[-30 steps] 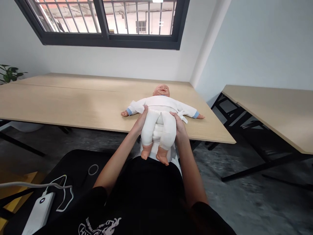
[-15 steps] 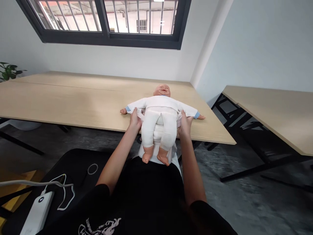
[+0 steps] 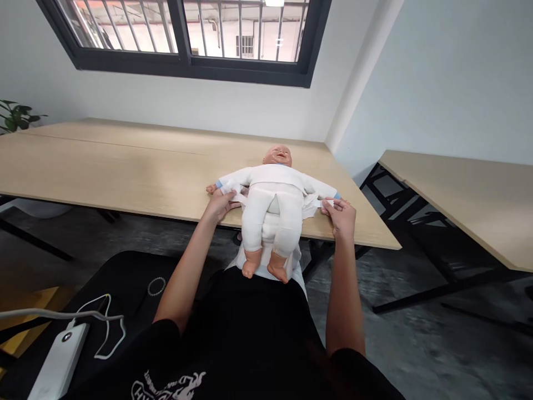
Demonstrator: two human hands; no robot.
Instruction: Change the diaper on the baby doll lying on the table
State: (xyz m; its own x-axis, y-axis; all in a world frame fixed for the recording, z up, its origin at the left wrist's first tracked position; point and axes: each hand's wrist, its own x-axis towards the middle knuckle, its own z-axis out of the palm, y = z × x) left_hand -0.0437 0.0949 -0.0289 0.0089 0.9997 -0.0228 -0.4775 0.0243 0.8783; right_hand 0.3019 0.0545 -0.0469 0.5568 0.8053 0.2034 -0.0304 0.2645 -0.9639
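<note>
A baby doll (image 3: 276, 176) in white clothes with blue cuffs lies on its back at the table's front edge, its legs hanging toward me. Under its hips a white diaper (image 3: 308, 206) is spread out, and its front part hangs down between and behind the legs. My left hand (image 3: 221, 204) pinches the diaper's side on the left, close to the doll's hand. On the other side, my right hand (image 3: 340, 215) has its fingers closed on the white tab of the diaper, pulled out sideways beside the doll's cuff.
The doll lies on a long wooden table (image 3: 125, 161) below a barred window (image 3: 245, 33). A second table (image 3: 466, 194) stands to the right. At lower left, a black chair (image 3: 125, 300) carries a white power bank (image 3: 60, 361) with a cable and a beaded bracelet (image 3: 156, 286).
My right hand has moved outward to the right, drawing the diaper's tab out. My left hand has shifted a little left. The doll stays where it was.
</note>
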